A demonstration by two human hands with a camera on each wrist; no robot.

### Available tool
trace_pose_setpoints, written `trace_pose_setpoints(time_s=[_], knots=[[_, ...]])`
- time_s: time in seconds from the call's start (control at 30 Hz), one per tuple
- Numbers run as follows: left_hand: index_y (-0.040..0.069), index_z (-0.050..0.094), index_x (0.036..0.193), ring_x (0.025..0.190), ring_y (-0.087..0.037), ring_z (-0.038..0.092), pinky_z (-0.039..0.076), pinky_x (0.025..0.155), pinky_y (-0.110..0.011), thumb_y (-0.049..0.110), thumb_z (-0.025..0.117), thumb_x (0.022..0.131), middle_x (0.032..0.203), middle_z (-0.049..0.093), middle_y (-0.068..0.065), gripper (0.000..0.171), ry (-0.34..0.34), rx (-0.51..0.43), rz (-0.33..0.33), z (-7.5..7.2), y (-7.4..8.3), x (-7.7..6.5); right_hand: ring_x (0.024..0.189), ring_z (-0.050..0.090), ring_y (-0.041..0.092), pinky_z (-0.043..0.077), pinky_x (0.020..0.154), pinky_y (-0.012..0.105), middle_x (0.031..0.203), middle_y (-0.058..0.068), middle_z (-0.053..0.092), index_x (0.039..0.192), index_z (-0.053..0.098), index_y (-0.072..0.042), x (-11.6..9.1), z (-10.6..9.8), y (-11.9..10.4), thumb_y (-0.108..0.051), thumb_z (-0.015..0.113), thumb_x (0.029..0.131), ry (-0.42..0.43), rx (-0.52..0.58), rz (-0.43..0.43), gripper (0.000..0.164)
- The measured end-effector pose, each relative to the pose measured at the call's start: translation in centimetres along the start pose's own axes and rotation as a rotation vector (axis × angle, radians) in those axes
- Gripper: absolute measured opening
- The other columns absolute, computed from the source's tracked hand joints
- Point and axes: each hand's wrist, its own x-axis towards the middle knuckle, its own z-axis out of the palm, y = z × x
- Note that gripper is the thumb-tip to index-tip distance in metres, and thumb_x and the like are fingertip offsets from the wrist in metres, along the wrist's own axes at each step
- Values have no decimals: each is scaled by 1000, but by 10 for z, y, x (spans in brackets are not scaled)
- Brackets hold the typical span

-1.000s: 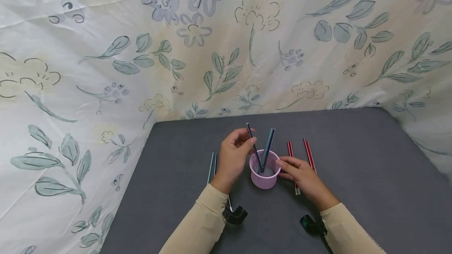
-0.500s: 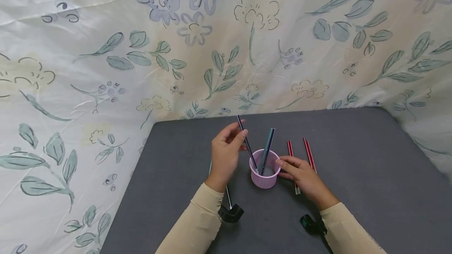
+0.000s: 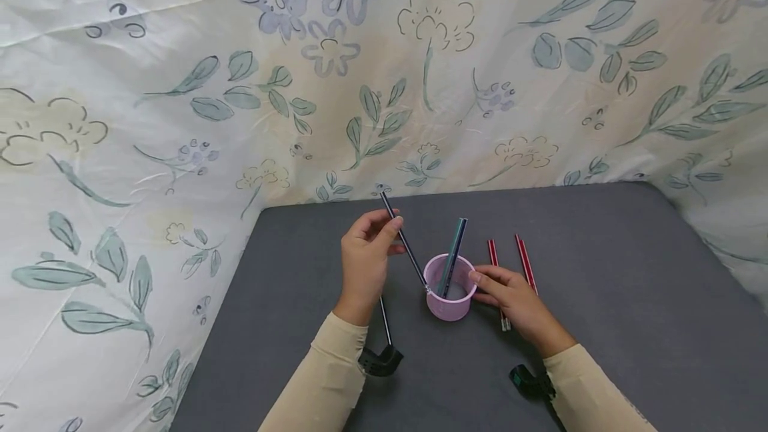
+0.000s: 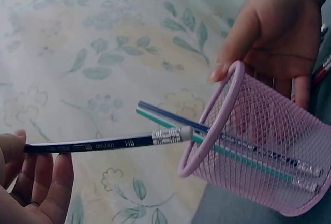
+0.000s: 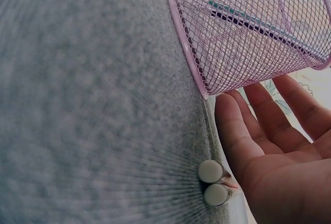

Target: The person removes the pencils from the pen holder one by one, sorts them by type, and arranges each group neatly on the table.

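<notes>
My left hand point(image 3: 367, 255) pinches a dark blue pencil point(image 3: 406, 243) between thumb and fingers, tilted with its white eraser end point(image 4: 185, 133) down at the left rim of a pink mesh pencil cup point(image 3: 450, 312). I cannot tell whether the eraser touches the rim. Inside the cup lean a teal pencil point(image 3: 449, 259) and another dark blue pencil point(image 3: 461, 239), eraser ends down. My right hand point(image 3: 516, 299) rests against the cup's right side, thumb at the rim. In the right wrist view its fingers point(image 5: 274, 115) extend loosely to the mesh wall.
Red pencils point(image 3: 525, 260) lie on the grey tabletop point(image 3: 624, 299) beside and partly under my right hand. Another dark pencil point(image 3: 385, 322) lies beneath my left wrist. Black wrist cameras point(image 3: 382, 360) hang below both wrists. Floral cloth point(image 3: 372, 52) stands behind the table.
My left hand has moved left and slightly up, drawing the dark blue pencil's lower end from inside the cup to its left rim. The right hand and cup stay in place.
</notes>
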Motion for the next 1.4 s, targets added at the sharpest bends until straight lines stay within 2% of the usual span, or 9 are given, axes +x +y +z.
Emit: trace_pose_setpoints(time_s=[0.3,0.9,1.17,1.4], knots=[[-2,71,122,78,-20,69,64,61,-34,3,82,99,103,71,-16,26,32,-14,-72,-14,-3,7,131,63,42,57,102,41,143,29,63,142,62,12,4,-1,-1,-24,64,113,5,28,9,47],[-3,75,127,85,-26,69,61,58,-29,10,81,101,106,74,-13,30,-6,148,-268,-48,-15,12,130,64,41,57,102,42,143,28,63,142,62,11,9,-1,-4,-26,64,113,17,22,36,47],[1,78,123,85,-29,67,61,57,-30,10,81,101,104,74,-12,24,24,236,-304,-61,-27,-3,130,64,39,57,102,41,142,28,63,141,63,11,4,-4,3,-26,65,113,6,16,15,47],[3,79,121,81,-25,66,62,58,-33,10,81,101,99,72,-12,21,29,299,-347,-68,-39,-18,127,66,40,57,101,41,141,28,64,141,63,11,-1,-6,8,-26,65,113,-1,8,-4,46]])
